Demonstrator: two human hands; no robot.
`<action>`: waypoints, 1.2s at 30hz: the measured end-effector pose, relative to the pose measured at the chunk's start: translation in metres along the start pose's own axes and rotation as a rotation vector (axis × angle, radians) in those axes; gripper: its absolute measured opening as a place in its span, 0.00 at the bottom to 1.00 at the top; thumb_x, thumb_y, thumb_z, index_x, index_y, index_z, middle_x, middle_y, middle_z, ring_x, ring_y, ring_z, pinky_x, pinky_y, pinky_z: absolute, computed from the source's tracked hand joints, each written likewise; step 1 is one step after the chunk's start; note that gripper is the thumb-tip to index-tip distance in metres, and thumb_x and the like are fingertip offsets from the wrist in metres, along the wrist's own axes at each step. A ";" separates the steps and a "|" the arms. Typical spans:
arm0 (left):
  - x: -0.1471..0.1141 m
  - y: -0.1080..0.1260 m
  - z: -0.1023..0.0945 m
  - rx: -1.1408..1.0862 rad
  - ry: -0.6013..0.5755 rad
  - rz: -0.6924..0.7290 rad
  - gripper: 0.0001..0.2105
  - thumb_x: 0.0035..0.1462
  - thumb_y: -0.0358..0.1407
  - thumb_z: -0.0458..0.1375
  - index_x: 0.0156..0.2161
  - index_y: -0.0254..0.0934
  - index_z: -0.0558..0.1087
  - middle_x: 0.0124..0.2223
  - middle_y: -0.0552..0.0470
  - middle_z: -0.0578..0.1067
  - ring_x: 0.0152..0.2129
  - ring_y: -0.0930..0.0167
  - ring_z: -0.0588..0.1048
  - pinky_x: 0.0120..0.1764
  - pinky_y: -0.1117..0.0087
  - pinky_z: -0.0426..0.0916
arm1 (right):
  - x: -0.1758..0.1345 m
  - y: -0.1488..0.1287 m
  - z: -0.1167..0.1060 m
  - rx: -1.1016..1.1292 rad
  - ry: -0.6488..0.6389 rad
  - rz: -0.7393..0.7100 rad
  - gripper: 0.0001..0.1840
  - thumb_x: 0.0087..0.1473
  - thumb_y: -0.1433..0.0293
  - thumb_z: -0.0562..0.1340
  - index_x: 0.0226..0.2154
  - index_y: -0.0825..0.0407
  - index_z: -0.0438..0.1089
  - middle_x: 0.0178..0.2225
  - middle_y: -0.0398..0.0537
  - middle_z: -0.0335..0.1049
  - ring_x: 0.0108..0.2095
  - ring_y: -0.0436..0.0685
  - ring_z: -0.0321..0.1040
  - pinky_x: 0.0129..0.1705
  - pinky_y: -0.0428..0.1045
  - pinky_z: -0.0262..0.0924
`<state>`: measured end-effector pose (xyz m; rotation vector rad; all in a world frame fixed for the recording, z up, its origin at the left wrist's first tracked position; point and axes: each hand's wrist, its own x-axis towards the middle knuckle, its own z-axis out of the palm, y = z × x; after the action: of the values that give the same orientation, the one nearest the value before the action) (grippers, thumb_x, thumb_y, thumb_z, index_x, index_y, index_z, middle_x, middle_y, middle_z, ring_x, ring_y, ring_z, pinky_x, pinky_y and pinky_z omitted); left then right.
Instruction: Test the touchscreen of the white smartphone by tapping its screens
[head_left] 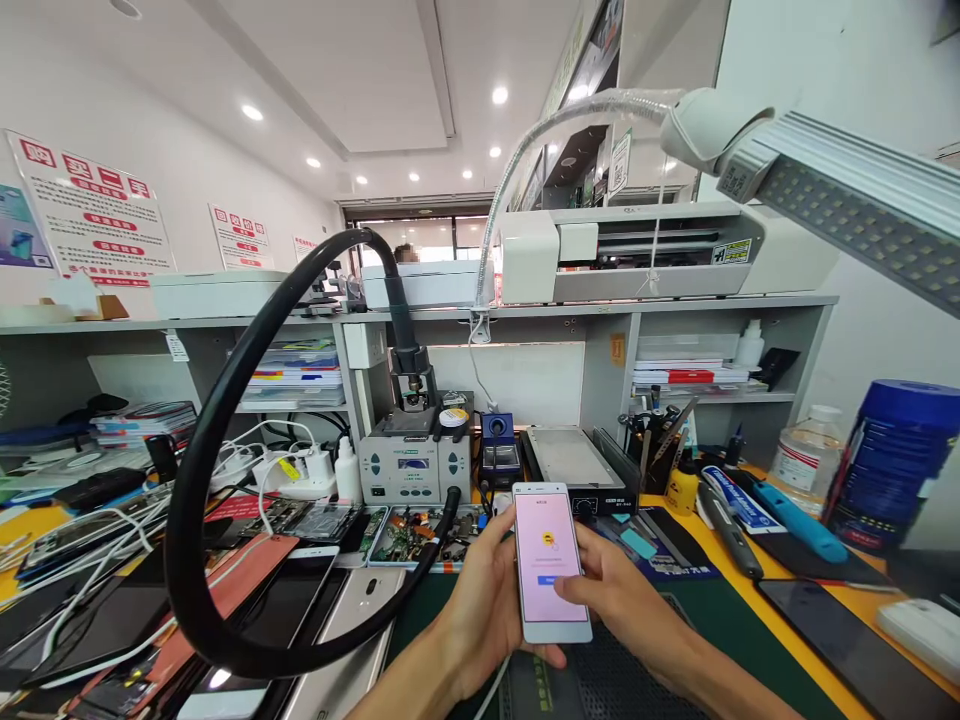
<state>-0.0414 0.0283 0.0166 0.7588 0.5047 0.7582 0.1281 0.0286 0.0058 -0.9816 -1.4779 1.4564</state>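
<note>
A white smartphone (551,570) stands upright, its lit pink screen facing me, with a yellow icon and a blue button on it. My left hand (484,600) is closed around its left edge, the fingers passing behind it. From the right, my right hand (622,590) grips the phone's other edge, and its thumb lies on the screen by the blue button. The fingers behind the phone are mostly hidden. Below the phone is a dark perforated mat (630,685), with a white cable (491,690) beside it.
A thick black hose (180,500) loops across the left from the hot air station (412,465). Several phones and cables crowd the left bench. Behind my hands stand a parts tray (382,550) and a flat heating plate (574,460). Bottles, tools and a dark phone (847,630) lie right.
</note>
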 end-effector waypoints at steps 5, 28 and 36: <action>0.002 0.000 0.002 -0.009 0.017 -0.013 0.33 0.60 0.61 0.48 0.56 0.36 0.73 0.41 0.41 0.75 0.30 0.62 0.77 0.19 0.68 0.73 | 0.000 0.000 -0.002 0.102 -0.040 0.037 0.30 0.44 0.71 0.60 0.53 0.51 0.66 0.39 0.47 0.76 0.38 0.59 0.71 0.36 0.50 0.64; 0.002 0.001 0.002 -0.034 0.008 -0.003 0.33 0.62 0.59 0.46 0.57 0.35 0.72 0.38 0.43 0.73 0.29 0.63 0.75 0.18 0.67 0.73 | -0.002 0.000 -0.002 0.174 0.045 0.120 0.32 0.55 0.53 0.61 0.58 0.48 0.63 0.40 0.50 0.75 0.43 0.66 0.71 0.39 0.55 0.63; 0.002 -0.001 0.003 0.010 0.005 -0.005 0.34 0.62 0.59 0.43 0.58 0.34 0.71 0.37 0.41 0.74 0.29 0.62 0.76 0.19 0.69 0.72 | -0.003 -0.006 0.003 0.087 0.054 0.125 0.35 0.51 0.55 0.64 0.59 0.49 0.64 0.36 0.49 0.76 0.36 0.62 0.72 0.35 0.52 0.63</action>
<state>-0.0378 0.0280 0.0175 0.7653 0.5153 0.7536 0.1259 0.0248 0.0118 -1.0677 -1.3234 1.5573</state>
